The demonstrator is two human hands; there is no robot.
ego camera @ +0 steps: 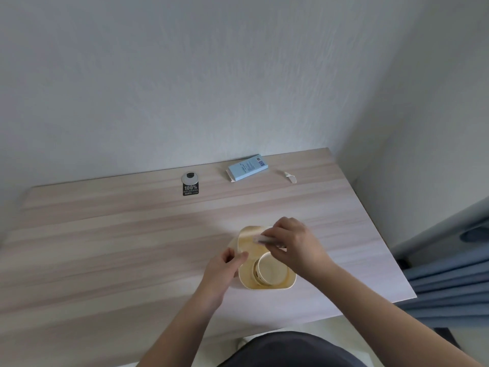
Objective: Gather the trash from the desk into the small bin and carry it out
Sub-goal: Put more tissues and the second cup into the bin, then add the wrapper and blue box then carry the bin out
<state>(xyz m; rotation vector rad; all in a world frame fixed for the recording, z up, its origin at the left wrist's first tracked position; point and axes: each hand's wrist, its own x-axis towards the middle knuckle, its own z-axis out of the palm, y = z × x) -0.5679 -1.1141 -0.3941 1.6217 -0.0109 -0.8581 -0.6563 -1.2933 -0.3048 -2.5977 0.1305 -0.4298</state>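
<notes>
Small cream bin (267, 283) sits on tabletop (132, 247) at five o'clock. Left hand (225, 268) pinches its rim, steadying it; right hand (293, 245) grips a pale scrap (264, 238) above the opening, likely dropping it in.

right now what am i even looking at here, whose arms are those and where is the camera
The camera is worn on a person's head and looks forward and down, so the two bare arms coming up from the bottom are the wearer's own. There is only this one view.

In front is a light wooden desk set against a white wall. On it stands a small cream bin with a paper cup lying inside. The left hand steadies the bin's rim, while the right hand holds a whitish, blurred piece of trash over the opening.

Still lying at the back of the desk are a pale blue box and a small crumpled scrap. The round cap and black sticker seem to be part of the desk.
</notes>
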